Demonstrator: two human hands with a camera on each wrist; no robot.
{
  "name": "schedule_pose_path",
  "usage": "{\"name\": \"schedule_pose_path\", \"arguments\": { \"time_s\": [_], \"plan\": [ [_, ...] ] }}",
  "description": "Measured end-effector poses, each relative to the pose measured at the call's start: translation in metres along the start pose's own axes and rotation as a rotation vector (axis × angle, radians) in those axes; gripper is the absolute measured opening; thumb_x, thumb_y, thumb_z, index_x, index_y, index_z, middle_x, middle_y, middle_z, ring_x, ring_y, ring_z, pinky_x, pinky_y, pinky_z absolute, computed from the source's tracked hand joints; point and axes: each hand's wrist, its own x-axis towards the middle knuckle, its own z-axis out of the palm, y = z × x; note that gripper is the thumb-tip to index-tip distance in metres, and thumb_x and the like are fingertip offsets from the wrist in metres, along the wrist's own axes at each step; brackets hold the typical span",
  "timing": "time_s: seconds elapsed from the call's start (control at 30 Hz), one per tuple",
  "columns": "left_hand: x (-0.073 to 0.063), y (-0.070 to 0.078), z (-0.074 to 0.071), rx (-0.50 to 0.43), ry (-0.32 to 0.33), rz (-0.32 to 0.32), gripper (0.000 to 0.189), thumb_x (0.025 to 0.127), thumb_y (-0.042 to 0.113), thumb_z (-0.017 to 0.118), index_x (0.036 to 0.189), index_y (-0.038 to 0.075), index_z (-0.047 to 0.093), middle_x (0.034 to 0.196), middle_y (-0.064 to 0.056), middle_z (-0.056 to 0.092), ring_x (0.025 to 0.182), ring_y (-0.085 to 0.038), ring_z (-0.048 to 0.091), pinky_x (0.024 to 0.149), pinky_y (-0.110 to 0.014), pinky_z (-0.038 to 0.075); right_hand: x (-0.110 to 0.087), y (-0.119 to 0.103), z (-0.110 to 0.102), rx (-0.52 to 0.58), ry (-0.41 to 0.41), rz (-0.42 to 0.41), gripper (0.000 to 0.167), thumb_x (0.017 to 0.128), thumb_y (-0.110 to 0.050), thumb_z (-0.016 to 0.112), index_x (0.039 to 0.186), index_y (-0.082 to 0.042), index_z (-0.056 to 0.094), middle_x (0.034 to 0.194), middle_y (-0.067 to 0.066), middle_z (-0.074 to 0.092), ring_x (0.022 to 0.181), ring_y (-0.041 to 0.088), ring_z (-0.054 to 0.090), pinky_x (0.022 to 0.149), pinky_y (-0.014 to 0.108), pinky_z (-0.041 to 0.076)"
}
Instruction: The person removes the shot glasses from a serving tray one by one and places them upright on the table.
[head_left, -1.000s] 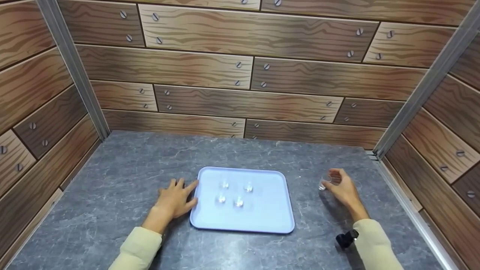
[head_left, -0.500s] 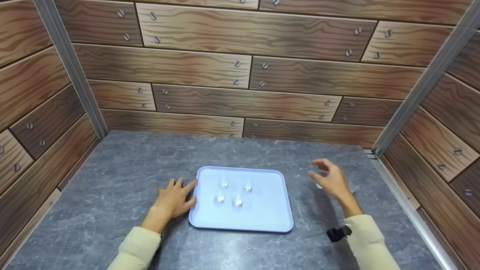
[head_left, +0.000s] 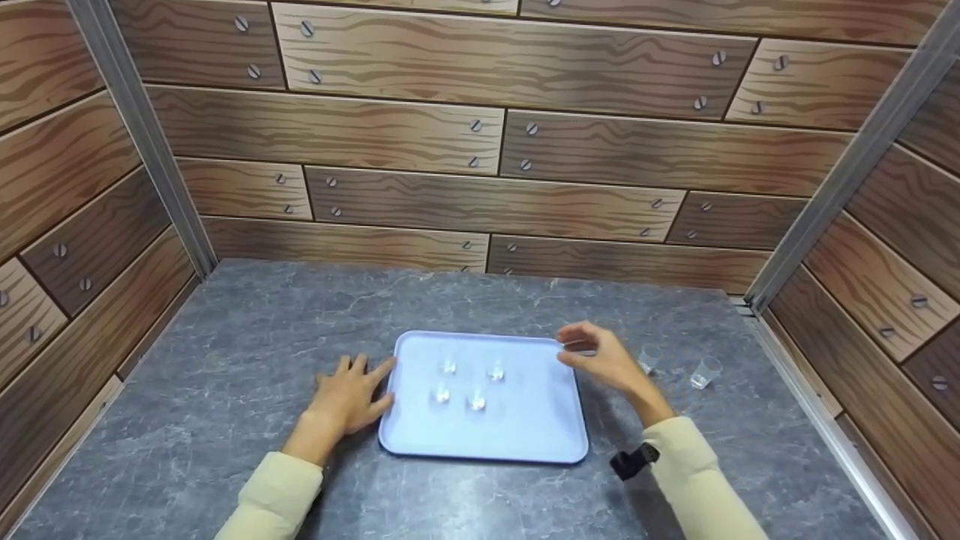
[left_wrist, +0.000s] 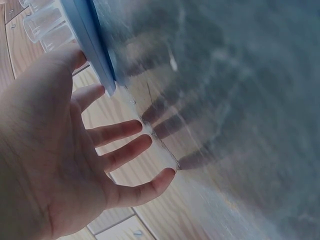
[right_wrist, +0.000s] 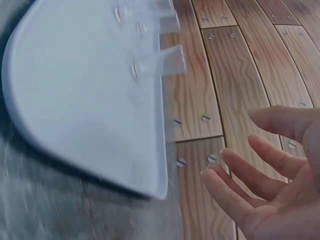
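A pale blue tray (head_left: 536, 427) lies on the table, bearing several small clear shot glasses (head_left: 477, 401) grouped left of its middle. My left hand (head_left: 343, 403) rests at the tray's left edge, fingers spread, thumb and index fingertips right at the rim. In the left wrist view the other fingers of that hand (left_wrist: 55, 135) reach down to the tabletop. Over the back right corner of the tray hovers my right hand (head_left: 606, 361), fingers loosely bent and nothing between them. Two more shot glasses stand on the table right of it, one near the wrist (head_left: 649, 358) and another farther right (head_left: 705, 373).
The grey marbled table (head_left: 322, 300) is enclosed by wood-plank-patterned walls (head_left: 420, 142) at the back and both sides. Metal posts (head_left: 840, 165) rise at the back corners. A black device (head_left: 634, 460) is strapped at the right wrist.
My right hand has let go of a shot glass on the right of the table and moved left to the tray's back right corner. The left hand stays at the tray's edge.
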Motion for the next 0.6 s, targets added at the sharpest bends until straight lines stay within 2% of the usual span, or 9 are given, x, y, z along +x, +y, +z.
{"name": "schedule_pose_path", "arguments": {
  "time_s": [0.2,0.33,0.6],
  "plan": [
    [0.000,0.000,-0.001,-0.008,-0.001,0.005,0.059,0.100,0.048,0.058,0.154,0.024,0.050,0.140,-0.024,0.055,0.131,-0.047,0.050,0.086,-0.076,0.048,0.009,0.001,0.017,0.007,-0.048,0.028,0.041,0.093,-0.009,0.074,0.128,0.008,0.062,0.129,0.031,0.065,0.117,0.043,0.066,0.096,0.034,0.055],
    [0.001,0.001,-0.002,-0.005,0.011,0.008,0.059,0.100,0.048,0.059,0.153,0.024,0.051,0.140,-0.024,0.056,0.131,-0.048,0.050,0.086,-0.076,0.048,0.014,0.002,0.028,0.016,-0.068,-0.003,0.042,0.092,-0.007,0.074,0.127,0.012,0.060,0.127,0.033,0.065,0.116,0.047,0.066,0.100,0.044,0.055],
    [0.001,0.000,0.000,0.004,0.019,0.006,0.059,0.099,0.047,0.060,0.153,0.024,0.051,0.138,-0.023,0.056,0.130,-0.047,0.051,0.085,-0.077,0.048,0.019,0.005,0.046,0.080,-0.131,-0.034,0.045,0.093,-0.005,0.072,0.129,0.017,0.056,0.127,0.038,0.062,0.118,0.051,0.064,0.100,0.037,0.054]
  ]
}}
